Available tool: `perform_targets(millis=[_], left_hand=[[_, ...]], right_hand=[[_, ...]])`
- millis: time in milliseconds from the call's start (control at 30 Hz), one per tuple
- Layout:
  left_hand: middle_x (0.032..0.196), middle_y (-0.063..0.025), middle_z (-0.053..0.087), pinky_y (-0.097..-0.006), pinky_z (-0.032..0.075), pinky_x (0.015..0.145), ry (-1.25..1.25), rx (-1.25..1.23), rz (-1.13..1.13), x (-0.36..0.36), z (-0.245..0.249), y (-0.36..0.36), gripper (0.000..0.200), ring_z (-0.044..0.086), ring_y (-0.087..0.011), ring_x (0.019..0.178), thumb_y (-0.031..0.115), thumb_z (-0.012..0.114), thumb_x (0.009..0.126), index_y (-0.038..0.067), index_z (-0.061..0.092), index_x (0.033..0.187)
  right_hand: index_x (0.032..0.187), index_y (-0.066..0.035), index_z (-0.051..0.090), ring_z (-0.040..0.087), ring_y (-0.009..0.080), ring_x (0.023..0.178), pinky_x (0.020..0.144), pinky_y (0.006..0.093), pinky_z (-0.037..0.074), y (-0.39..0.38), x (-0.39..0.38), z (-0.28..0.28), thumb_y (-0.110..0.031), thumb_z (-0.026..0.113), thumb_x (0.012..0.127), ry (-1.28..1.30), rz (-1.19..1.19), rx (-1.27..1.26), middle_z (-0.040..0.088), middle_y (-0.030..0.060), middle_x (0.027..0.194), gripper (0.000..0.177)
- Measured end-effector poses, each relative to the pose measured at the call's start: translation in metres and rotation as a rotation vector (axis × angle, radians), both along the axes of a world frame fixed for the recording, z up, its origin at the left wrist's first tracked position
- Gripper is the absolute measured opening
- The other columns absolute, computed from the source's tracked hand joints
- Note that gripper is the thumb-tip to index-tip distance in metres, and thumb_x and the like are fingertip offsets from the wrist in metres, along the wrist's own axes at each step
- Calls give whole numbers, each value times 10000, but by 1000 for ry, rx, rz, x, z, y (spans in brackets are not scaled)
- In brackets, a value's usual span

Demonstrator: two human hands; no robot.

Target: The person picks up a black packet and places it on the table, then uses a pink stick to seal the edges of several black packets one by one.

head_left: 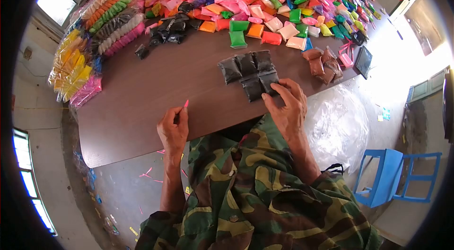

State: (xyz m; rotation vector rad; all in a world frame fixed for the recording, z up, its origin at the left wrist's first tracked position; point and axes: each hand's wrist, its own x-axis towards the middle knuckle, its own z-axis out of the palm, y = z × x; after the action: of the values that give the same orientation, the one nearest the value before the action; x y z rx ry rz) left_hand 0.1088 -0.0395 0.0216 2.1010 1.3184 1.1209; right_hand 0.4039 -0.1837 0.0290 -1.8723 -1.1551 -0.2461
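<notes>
Several glossy black packets (246, 64) lie in two rows on the table in front of me. My right hand (289, 105) has its thumb and index finger at the right edge of the lower right black packet (268, 78), gripping it there. To the left, my left hand (173, 129) is closed just above the table's front edge. A small pink strip (186, 104) sticks up from between its thumb and index finger; the rest of it is hidden by the fingers.
A large heap of coloured packets (255, 8) covers the table's far side. Brown packets (325, 66) lie at the right, near a dark flat device (363, 61). Bagged packet rows (111, 18) stand at the left. Clear plastic (336, 124) and a blue chair (388, 176) are beyond the table's right edge.
</notes>
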Motion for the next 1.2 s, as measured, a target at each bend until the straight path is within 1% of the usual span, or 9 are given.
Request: perform_targets(millis=[233,333,433,567,633,767,867,967,1200], left_hand=[[832,-140,742,-358,558,663,17,49,-2,0,1,0,114,710,-237,694,118,811,996,10,773,993],[782,-103,748,-334,559,675,5,72,8,-1,-3,2,167,694,-152,689,184,809,1012,17,798,1006],[799,-105,755,-332,568,678,6,84,36,0,-10,3,156,707,-166,687,173,812,1005,17,797,997],[794,-122,746,-335,566,655,-12,65,23,0,-5,2,114,717,-196,672,132,818,990,23,785,980],[785,-149,737,-351,573,637,-44,61,13,3,-2,1,87,740,-252,656,105,833,965,40,775,961],[764,-147,726,-356,572,631,-40,63,-16,3,4,-1,69,734,-263,648,73,830,955,42,768,951],[777,-151,731,-366,577,632,-42,62,-11,3,4,-1,69,737,-285,656,70,823,958,39,762,951],[793,-155,736,-378,578,630,-64,135,-7,5,3,-1,70,740,-304,666,71,819,961,39,758,951],[834,-159,762,-342,586,685,-52,-25,13,2,5,-7,95,755,-236,722,82,813,979,-5,787,1008]], right_hand=[[1103,-103,836,694,300,1152,1005,451,511,2,0,1,-209,957,777,-29,-12,0,731,63,1202,363],[1101,-104,835,692,310,1156,1014,455,516,1,0,3,-205,956,774,-32,-17,16,733,72,1198,363],[1102,-98,833,696,325,1152,1012,464,527,2,2,8,-193,946,781,-1,20,80,731,93,1205,353],[1110,-59,822,714,355,1137,981,465,564,23,-3,38,-159,900,847,59,150,183,734,127,1221,292],[1122,-58,817,718,360,1139,980,469,571,44,-12,55,-165,894,863,11,256,174,734,123,1239,291],[1172,-66,806,711,359,1176,1009,481,565,102,-32,72,-234,875,897,-58,505,50,736,111,1281,330],[1195,-73,786,699,352,1211,1043,510,546,162,-49,56,-287,832,933,-149,575,-105,727,98,1280,342],[1250,-61,742,651,331,1308,1084,530,523,216,-61,42,-303,803,949,-260,600,-285,682,102,1341,391],[1384,-31,626,562,352,1414,1079,534,531,300,-72,5,-317,814,946,-436,574,-230,592,158,1437,556]])
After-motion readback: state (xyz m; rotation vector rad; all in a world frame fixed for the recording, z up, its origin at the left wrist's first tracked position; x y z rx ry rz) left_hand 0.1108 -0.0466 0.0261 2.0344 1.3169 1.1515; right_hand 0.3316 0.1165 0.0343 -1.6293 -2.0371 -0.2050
